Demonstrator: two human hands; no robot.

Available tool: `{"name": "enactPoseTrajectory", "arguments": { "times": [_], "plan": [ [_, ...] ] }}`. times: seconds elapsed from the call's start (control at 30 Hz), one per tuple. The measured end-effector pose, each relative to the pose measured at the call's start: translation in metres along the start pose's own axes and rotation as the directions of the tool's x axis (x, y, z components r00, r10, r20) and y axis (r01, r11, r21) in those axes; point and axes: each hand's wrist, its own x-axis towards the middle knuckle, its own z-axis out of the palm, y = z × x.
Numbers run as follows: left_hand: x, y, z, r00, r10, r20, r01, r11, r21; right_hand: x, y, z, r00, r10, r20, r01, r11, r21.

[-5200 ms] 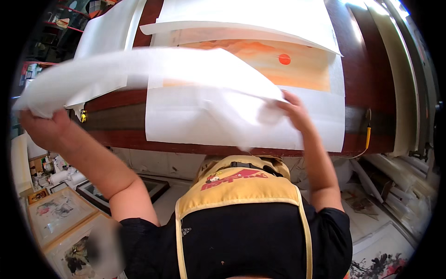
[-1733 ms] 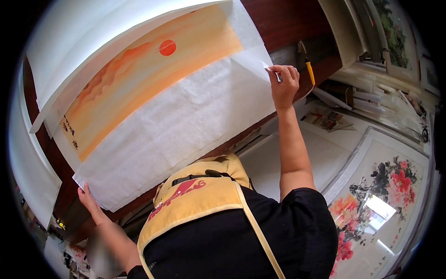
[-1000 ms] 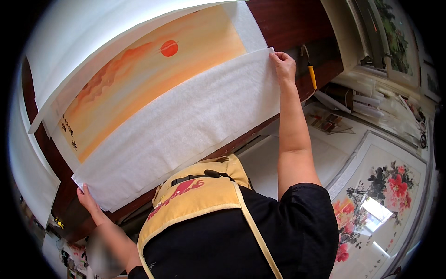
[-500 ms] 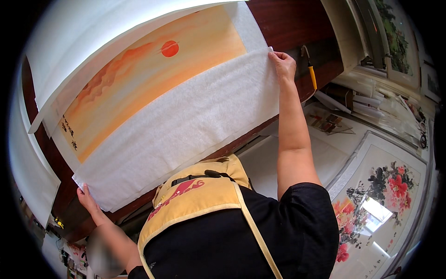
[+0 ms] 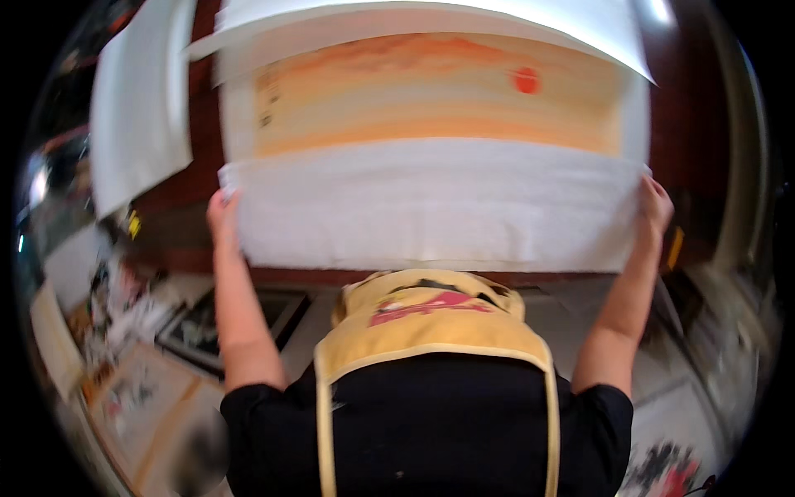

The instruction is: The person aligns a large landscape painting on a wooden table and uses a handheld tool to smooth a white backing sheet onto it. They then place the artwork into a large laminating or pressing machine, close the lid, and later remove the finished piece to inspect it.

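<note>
I look down from far away, and the picture is a bit blurry. The thin white sheet (image 5: 431, 207) is spread over the near side of the dark red desk (image 5: 687, 141), with its far edge along the near edge of the orange painting (image 5: 389, 112). My left grip (image 5: 222, 215) seems to pinch the sheet's far left corner. My right grip (image 5: 656, 207) pinches the far right corner. Another white paper (image 5: 431, 15) covers the painting's far side.

I think the thin sheet is very light and soft, so it could crease or tear with a hard pull. Those two corners look best to hold, with a small, gentle pinch. I can't tell how slippery it is.
</note>
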Motion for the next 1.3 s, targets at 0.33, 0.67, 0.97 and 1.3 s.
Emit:
{"name": "enactPoseTrajectory", "arguments": {
  "times": [0.33, 0.67, 0.97, 1.3],
  "plan": [
    [-0.017, 0.011, 0.000, 0.999, 0.034, -0.022, -0.033, 0.999, 0.034, 0.039, 0.015, -0.006, 0.999, -0.012, 0.048, 0.014, 0.999, -0.039],
    [-0.018, 0.008, -0.005, 0.997, 0.071, -0.037, -0.068, 0.994, 0.084, 0.051, 0.017, -0.004, 0.999, 0.028, 0.037, -0.026, 0.997, -0.068],
    [-0.018, 0.008, 0.000, 0.992, 0.071, -0.106, -0.065, 0.996, 0.063, 0.055, 0.018, -0.005, 0.998, 0.028, 0.054, -0.024, 0.997, -0.070],
    [-0.007, 0.004, -0.008, 0.986, -0.089, -0.141, 0.111, 0.982, 0.156, 0.063, 0.021, -0.008, 0.996, 0.012, 0.084, -0.008, 0.999, -0.048]
  ]
}}
